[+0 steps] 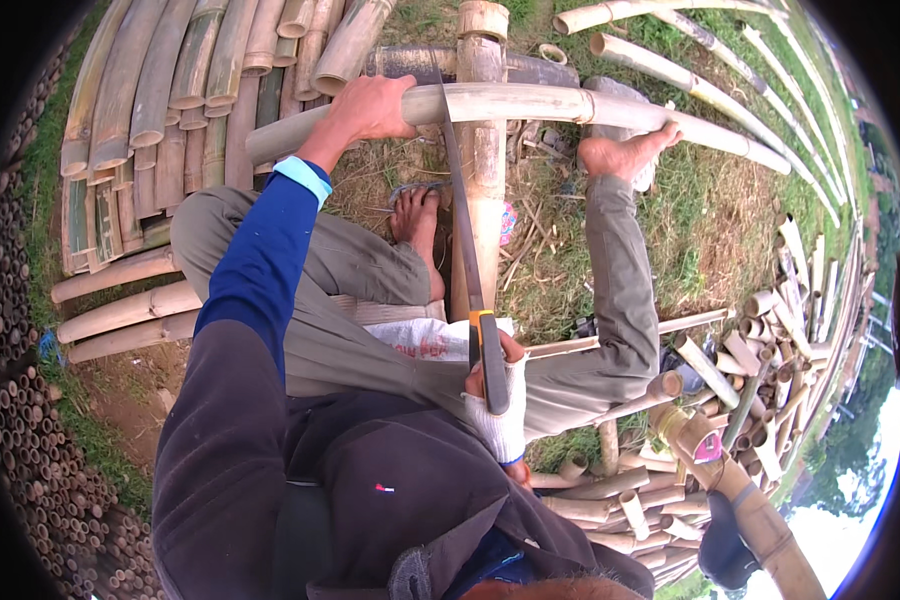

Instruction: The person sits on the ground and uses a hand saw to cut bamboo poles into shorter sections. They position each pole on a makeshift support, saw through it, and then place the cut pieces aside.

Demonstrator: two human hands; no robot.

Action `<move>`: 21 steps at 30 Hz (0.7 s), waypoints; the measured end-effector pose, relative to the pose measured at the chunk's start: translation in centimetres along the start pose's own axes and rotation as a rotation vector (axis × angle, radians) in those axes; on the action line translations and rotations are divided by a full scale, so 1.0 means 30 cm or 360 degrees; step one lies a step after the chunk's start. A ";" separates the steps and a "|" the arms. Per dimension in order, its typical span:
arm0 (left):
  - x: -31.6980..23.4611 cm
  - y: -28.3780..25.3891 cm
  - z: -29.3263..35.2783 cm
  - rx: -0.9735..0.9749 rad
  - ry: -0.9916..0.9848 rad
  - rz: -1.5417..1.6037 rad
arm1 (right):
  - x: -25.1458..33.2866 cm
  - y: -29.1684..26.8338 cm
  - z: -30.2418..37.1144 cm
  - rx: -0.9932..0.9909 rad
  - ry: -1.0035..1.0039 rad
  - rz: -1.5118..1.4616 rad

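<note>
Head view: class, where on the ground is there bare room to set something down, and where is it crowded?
Free: the grass patch between the right leg and the long poles. A smaller strip lies between the feet, littered with shavings. Crowded: split bamboo stack at left, cut bamboo pieces at right.

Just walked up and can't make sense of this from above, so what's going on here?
A seated person is sawing bamboo outdoors. The left hand holds a long pale bamboo pole lying across an upright bamboo post. The gloved right hand has its grip on a hand saw, whose blade reaches up to the pole. The right bare foot presses against the pole. Split bamboo slats and cut bamboo offcuts lie around on the grass.
</note>
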State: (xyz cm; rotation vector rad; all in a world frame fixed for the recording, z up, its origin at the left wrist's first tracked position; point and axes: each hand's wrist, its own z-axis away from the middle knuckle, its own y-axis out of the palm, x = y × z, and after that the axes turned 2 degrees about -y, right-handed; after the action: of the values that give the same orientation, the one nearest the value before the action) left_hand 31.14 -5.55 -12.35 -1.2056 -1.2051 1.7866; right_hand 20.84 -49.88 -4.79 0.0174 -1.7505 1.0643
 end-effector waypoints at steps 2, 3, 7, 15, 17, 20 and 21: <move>-0.089 0.016 -0.074 0.0015 0.0104 0.0022 | 0.009 0.028 -0.101 -0.0052 0.0253 -0.0151; 0.011 -0.010 0.008 -0.0011 -0.0074 -0.0037 | -0.031 0.110 -0.251 0.0114 0.0214 -0.0286; -0.033 0.010 -0.023 -0.0120 0.0002 -0.0013 | -0.035 0.185 -0.612 -0.0140 0.0140 -0.0341; -0.057 -0.047 -0.012 -0.0008 -0.0070 0.0141 | 0.104 -0.147 0.018 0.0181 0.0606 -0.0971; -0.077 -0.084 -0.020 -0.0045 -0.0128 0.0080 | 0.158 -0.188 -0.006 0.0106 0.0418 -0.0572; -0.181 -0.037 -0.060 -0.0056 -0.0072 0.0049 | 0.004 -0.029 -0.198 -0.0147 -0.0013 -0.0327; -0.240 -0.001 -0.071 -0.0024 -0.0012 0.0063 | -0.145 0.092 -0.281 -0.0062 0.0087 -0.0445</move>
State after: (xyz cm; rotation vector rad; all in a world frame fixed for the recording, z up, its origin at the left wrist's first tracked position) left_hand 35.71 -11.14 -10.30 -1.2403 -1.2092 1.8153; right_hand 27.87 -44.65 -9.31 0.2014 -1.6627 0.8192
